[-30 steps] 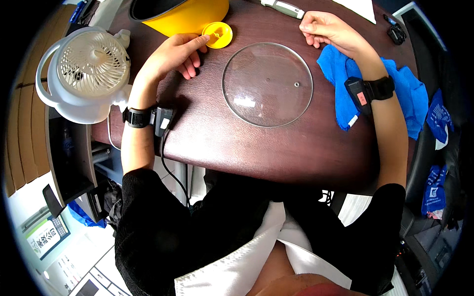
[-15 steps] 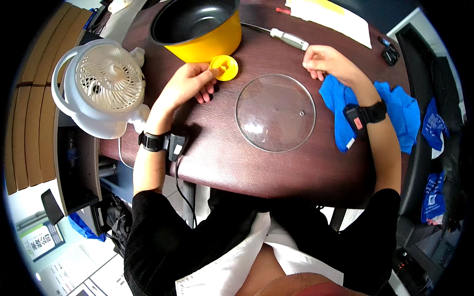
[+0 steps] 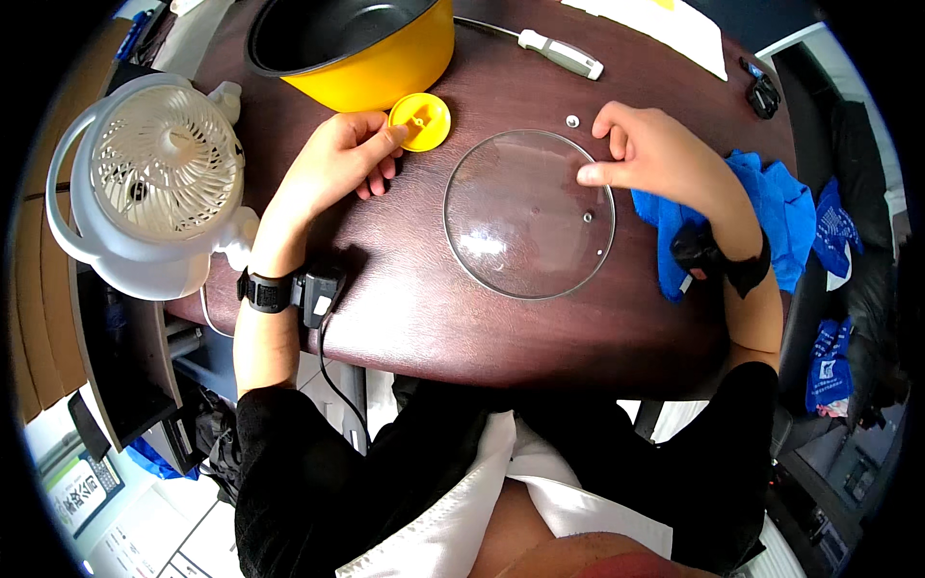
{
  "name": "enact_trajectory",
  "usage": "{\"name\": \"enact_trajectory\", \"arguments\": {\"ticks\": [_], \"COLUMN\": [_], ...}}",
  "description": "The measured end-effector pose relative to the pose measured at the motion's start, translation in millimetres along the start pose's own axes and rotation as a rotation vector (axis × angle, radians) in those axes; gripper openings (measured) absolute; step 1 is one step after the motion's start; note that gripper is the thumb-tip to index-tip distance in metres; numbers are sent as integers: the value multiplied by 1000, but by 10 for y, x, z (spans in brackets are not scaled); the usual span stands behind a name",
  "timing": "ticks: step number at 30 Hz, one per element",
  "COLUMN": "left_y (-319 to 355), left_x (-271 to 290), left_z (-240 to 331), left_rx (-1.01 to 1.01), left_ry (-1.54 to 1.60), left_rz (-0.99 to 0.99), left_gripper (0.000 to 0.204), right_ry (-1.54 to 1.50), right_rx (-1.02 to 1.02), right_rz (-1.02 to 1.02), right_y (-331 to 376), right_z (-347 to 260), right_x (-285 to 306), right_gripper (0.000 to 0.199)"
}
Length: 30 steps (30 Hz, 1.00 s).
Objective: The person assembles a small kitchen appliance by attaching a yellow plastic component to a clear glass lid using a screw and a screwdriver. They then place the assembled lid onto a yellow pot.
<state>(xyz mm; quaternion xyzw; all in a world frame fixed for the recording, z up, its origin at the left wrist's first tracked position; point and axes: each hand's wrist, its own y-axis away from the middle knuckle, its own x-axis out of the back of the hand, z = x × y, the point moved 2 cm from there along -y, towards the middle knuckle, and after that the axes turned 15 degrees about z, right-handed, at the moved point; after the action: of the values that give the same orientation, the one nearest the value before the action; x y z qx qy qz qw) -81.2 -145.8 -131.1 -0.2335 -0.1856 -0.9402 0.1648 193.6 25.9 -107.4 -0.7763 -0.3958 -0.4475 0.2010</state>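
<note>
My left hand pinches a round yellow lid knob by its edge, its hollow side with a central post facing up. That hand is in front of a yellow pot with a black inside. A glass lid with a metal rim lies flat on the table, a small metal-ringed hole in its right part. Over the lid's upper right edge hovers my right hand, thumb and forefinger apart, nothing between them. A small shiny metal piece, perhaps a screw or nut, rests on the table close to its fingertips.
A screwdriver with a grey and white handle lies beyond the lid. The blue cloth is beneath and beside my right forearm. At the left stands a white fan. White paper and a small black object are at the far right.
My right hand has opened from closed fingers and come nearer the lid; the small metal piece now shows on the table. My left hand keeps the knob. The view has shifted slightly.
</note>
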Motion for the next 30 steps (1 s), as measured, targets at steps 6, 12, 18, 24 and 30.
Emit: {"name": "enact_trajectory", "arguments": {"ticks": [6, 12, 18, 24, 30], "left_y": [39, 203, 546, 733, 726], "left_x": [-22, -31, -485, -783, -880], "left_z": [49, 268, 820, 998, 894], "left_rx": [-56, -480, -1002, -1131, -1077], "left_ry": [1, -231, -620, -724, -641], "left_rz": [36, 168, 276, 93, 48], "left_gripper": [32, 20, 18, 22, 27], "right_ry": [175, 140, 92, 20, -146], "right_rx": [56, 13, 138, 199, 141], "right_rz": [141, 78, 130, -26, -157], "right_y": [183, 160, 135, 30, -43], "right_z": [-312, -308, -100, -12, 95], "right_x": [-171, -202, -258, -156, -85], "right_gripper": [68, 69, 65, 58, 49]}}
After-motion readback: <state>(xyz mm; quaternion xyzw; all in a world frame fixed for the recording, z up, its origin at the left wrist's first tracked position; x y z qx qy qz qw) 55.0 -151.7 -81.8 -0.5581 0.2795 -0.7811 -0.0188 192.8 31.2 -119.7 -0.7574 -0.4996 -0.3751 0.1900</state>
